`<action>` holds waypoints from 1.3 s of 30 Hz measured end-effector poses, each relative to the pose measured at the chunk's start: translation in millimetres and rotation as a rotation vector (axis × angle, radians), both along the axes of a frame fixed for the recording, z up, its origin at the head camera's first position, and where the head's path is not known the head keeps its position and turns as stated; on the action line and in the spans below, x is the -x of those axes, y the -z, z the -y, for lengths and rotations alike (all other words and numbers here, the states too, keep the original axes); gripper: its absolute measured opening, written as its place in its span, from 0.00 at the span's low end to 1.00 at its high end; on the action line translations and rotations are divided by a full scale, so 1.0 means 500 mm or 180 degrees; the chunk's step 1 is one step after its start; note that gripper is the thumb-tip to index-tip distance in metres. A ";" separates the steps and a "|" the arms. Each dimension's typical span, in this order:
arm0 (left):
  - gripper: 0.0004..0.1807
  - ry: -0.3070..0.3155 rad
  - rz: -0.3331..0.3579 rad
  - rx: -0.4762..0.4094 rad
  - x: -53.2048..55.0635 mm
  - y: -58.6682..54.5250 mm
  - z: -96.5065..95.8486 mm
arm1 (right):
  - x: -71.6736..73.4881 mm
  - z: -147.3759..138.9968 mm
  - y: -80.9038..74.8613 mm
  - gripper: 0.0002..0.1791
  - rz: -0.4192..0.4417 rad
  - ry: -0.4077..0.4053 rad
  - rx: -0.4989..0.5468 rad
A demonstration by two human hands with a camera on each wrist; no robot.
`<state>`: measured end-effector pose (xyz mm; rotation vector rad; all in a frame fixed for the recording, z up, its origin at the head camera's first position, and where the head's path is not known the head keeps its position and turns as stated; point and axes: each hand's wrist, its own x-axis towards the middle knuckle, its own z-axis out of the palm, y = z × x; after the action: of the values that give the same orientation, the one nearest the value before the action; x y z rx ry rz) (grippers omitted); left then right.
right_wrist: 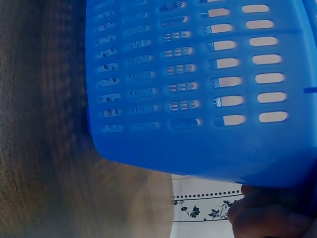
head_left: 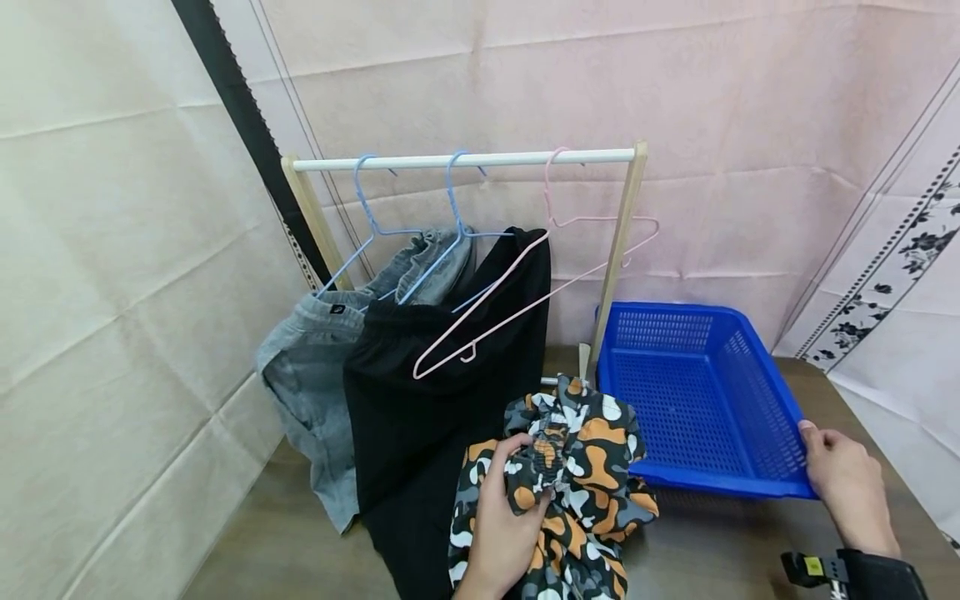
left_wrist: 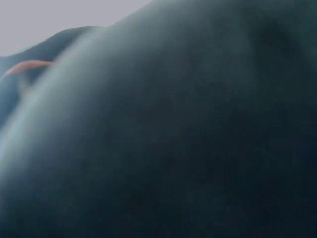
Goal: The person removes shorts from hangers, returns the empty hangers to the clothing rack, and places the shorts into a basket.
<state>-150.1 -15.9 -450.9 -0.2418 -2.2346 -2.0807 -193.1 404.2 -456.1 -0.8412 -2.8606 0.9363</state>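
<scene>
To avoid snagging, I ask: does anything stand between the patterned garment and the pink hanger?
Nothing visible in the head view; the left hand holds the patterned garment, and the black garment hangs behind the pink hanger.

Denim shorts point(head_left: 303, 358) are hung left of the pants point(head_left: 420, 425) on the clothes rack point(head_left: 510, 158); a garment point(head_left: 596, 475) is held before the rack, left of the basket point(head_left: 686, 408).

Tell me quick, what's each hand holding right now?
Left hand: closed, holding the camouflage-patterned garment.
Right hand: closed, holding the blue basket by its rim.
</scene>
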 end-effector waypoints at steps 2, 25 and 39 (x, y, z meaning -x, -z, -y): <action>0.37 0.0074 -0.0127 0.0068 0.002 -0.019 -0.001 | -0.001 -0.002 0.001 0.42 -0.0015 -0.0017 -0.0027; 0.32 0.0494 -0.2083 0.0148 0.079 -0.235 -0.060 | -0.003 0.006 -0.002 0.40 -0.0148 0.0052 0.0026; 0.40 0.0674 -0.2639 0.0072 0.208 -0.208 -0.248 | -0.008 0.012 0.006 0.36 -0.0351 0.0168 -0.0055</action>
<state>-254.3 107.9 -347.1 -1.1386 -1.7536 -1.5776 -189.1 398.5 -459.1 -0.8316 -2.7359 0.9207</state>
